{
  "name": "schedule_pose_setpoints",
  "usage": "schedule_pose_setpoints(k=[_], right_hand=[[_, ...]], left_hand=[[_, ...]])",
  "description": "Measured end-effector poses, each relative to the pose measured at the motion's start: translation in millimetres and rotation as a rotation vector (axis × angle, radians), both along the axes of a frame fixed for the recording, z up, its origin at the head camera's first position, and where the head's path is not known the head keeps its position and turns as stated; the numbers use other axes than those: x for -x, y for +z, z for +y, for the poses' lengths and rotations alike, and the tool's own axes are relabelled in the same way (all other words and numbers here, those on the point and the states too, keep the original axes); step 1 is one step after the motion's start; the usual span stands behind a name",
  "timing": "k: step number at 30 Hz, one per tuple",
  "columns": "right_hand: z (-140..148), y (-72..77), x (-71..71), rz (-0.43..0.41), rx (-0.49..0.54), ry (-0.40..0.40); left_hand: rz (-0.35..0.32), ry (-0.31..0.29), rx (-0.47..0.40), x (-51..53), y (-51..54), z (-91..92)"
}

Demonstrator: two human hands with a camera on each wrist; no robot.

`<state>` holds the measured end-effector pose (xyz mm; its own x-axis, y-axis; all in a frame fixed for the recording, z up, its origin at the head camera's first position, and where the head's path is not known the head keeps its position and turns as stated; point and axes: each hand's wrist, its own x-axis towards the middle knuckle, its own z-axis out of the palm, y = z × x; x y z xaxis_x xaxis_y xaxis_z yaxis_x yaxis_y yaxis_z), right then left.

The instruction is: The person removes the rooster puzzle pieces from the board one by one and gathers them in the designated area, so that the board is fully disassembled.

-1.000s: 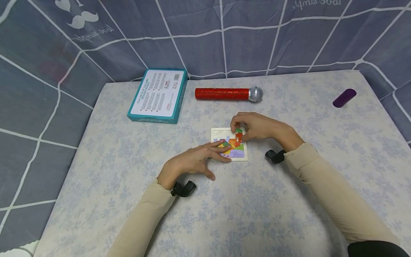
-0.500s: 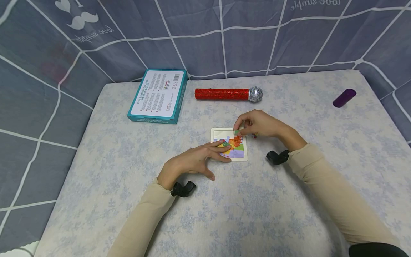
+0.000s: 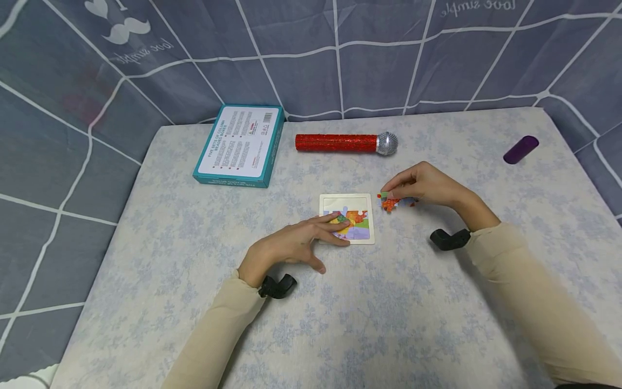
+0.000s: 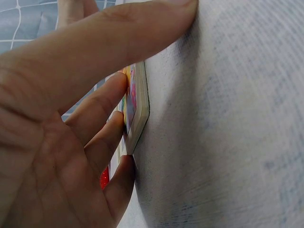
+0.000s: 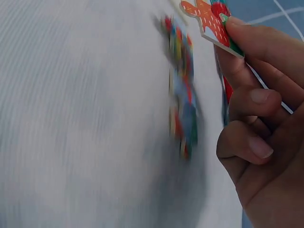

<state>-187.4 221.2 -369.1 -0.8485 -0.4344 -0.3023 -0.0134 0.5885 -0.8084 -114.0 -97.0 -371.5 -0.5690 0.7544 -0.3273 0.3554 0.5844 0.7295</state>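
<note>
Right hand (image 3: pixel 424 183) and left hand (image 3: pixel 296 237) do different jobs: thumb and forefinger of the right pinch a red-and-green puzzle piece (image 5: pixel 209 21), its other fingers curled in, while the left lies with fingers spread and fairly straight across the puzzle board (image 3: pixel 337 203). Whether the left thumb touches the cloth cannot be told.

With twelve o'clock pointing away from the person, the board lies between eight and nine o'clock from the right hand and between two and three from the left, which is the nearer, its fingers touching the board. Key, it seems, is the piece against the bare band on the board's twelve o'clock side: that band runs nine to three, and the piece hangs just off its three o'clock end, apart from the rim. The piece's own long axis is unclear, since fingers cover part of it.

Loose pieces (image 5: pixel 183 95), blurred, sit on the cloth below the right hand. A red microphone (image 3: pixel 335 142) lies at twelve o'clock from the board.
</note>
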Motion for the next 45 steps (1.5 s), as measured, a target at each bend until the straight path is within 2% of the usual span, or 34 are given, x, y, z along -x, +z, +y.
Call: schedule_pose_setpoints(k=[8,15,21,27,38,45], right_hand=[[41.1,-1.1,-6.0,0.024,-0.045,-0.095],[62.0,-4.6,-8.5,0.03,-0.066,-0.123],[66.3,-7.1,-7.4,0.015,-0.096,-0.133],[67.6,-8.8,-5.6,-0.001,-0.051,-0.125],[67.6,-10.8,-5.2,0.045,-0.101,-0.125],[65.9,-12.0,-3.6,0.044,-0.121,-0.116]], left_hand=[[0.004,-0.007,0.01,-0.5,-0.4,-0.6],[0.004,-0.007,0.015,-0.2,-0.7,-0.7],[0.007,-0.004,0.021,-0.1,0.2,-0.7],[0.001,0.0,0.016,-0.2,-0.2,-0.3],[0.011,-0.012,0.01,-0.2,-0.1,-0.4],[0.0,-0.002,0.01,-0.8,-0.4,-0.1]])
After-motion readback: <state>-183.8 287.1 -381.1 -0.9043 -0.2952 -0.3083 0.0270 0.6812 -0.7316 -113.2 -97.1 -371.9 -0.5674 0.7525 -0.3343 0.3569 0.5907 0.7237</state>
